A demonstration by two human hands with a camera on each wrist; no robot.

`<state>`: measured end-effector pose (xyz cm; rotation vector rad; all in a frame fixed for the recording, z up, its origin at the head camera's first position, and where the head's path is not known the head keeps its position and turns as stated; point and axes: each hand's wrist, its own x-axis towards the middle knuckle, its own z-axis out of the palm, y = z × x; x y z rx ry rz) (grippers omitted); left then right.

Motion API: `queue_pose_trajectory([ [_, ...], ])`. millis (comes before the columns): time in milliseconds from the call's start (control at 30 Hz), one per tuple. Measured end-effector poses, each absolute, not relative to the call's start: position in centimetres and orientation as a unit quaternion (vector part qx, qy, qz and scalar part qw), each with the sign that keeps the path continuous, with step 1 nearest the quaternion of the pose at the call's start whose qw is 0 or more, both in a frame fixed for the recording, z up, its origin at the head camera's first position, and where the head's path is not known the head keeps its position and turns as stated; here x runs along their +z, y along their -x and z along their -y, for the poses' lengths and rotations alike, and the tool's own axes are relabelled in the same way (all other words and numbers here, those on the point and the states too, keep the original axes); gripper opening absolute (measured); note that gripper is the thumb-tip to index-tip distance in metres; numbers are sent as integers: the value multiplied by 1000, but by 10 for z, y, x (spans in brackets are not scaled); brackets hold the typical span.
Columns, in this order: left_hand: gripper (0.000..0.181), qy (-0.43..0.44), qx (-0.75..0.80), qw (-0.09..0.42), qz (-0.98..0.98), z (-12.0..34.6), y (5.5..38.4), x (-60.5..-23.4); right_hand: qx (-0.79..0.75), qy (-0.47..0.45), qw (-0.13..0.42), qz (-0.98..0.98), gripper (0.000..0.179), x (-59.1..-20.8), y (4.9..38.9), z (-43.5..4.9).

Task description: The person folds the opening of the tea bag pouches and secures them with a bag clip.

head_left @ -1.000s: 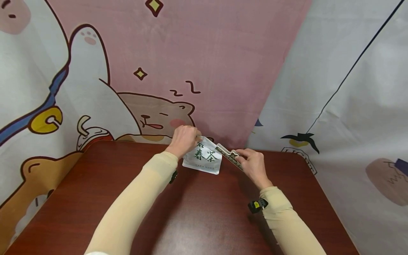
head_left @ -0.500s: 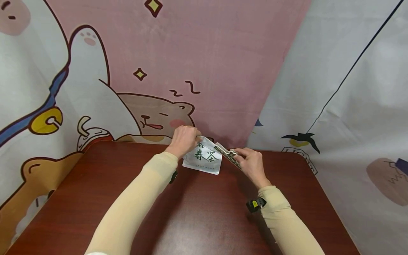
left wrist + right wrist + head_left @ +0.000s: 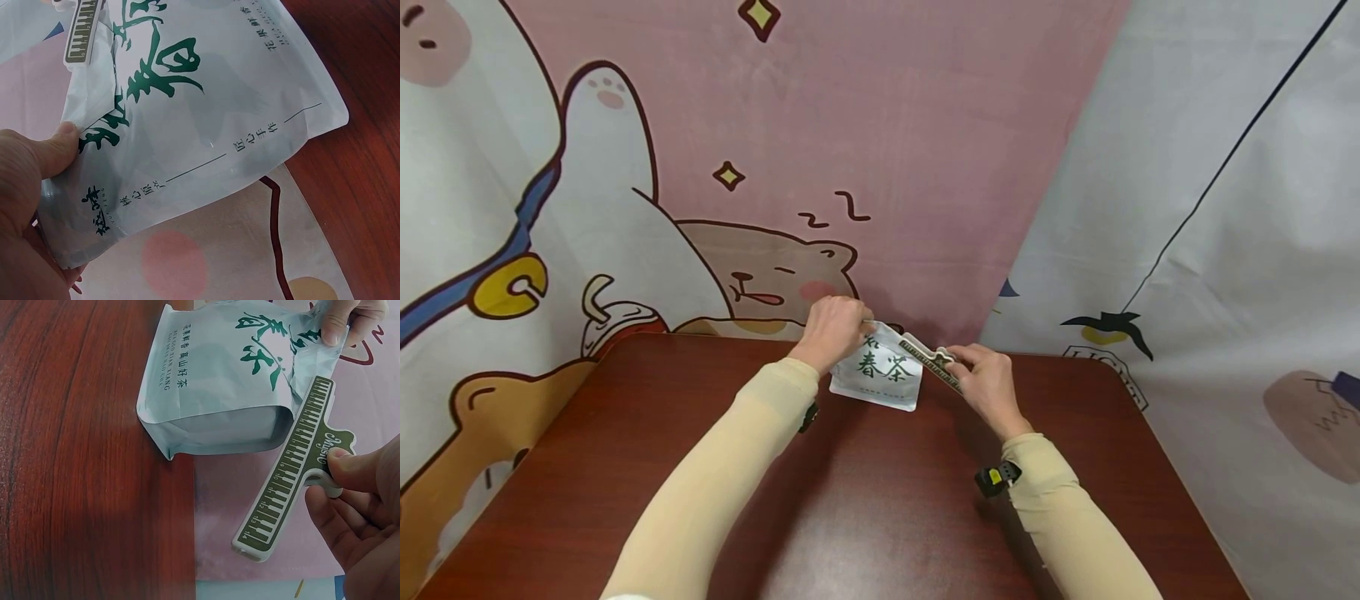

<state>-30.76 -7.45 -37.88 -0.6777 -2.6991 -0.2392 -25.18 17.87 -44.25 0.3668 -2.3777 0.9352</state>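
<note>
A white foil tea pouch (image 3: 880,375) with green Chinese lettering stands at the far side of the table. My left hand (image 3: 835,332) pinches its top corner, thumb on the lettered face (image 3: 206,125) in the left wrist view. The pouch's top is folded over at a slant. My right hand (image 3: 992,385) holds a long clip (image 3: 290,462), green and white with a piano-key print and "Music" on its handle. Thumb and fingers squeeze that handle. The clip's far end overlaps the folded edge of the pouch (image 3: 219,394) in the right wrist view, while its near end sticks out past it.
The dark red wooden table (image 3: 865,517) reaches back to a cartoon-printed cloth (image 3: 925,167) hanging just behind the pouch. Its far edge lies close beyond both hands. A black band device (image 3: 997,477) sits on the right wrist.
My right hand has slid slightly left with the clip, so its far end overlaps more of the pouch's top. The left hand and pouch stay where they were.
</note>
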Motion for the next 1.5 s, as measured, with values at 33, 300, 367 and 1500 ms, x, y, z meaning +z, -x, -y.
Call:
queue_pose_trajectory([
  [33,8,240,-85,174,951,75,308,-379,349,-137,277,885,21,-443,252,-178],
  [300,9,242,-88,174,951,75,308,-379,349,-142,276,884,22,-442,255,-173],
  [367,9,242,-88,172,951,75,308,-379,348,-143,275,885,22,-441,255,-172],
  [1500,15,243,-79,178,950,74,307,-378,340,-150,269,888,21,-434,263,-153],
])
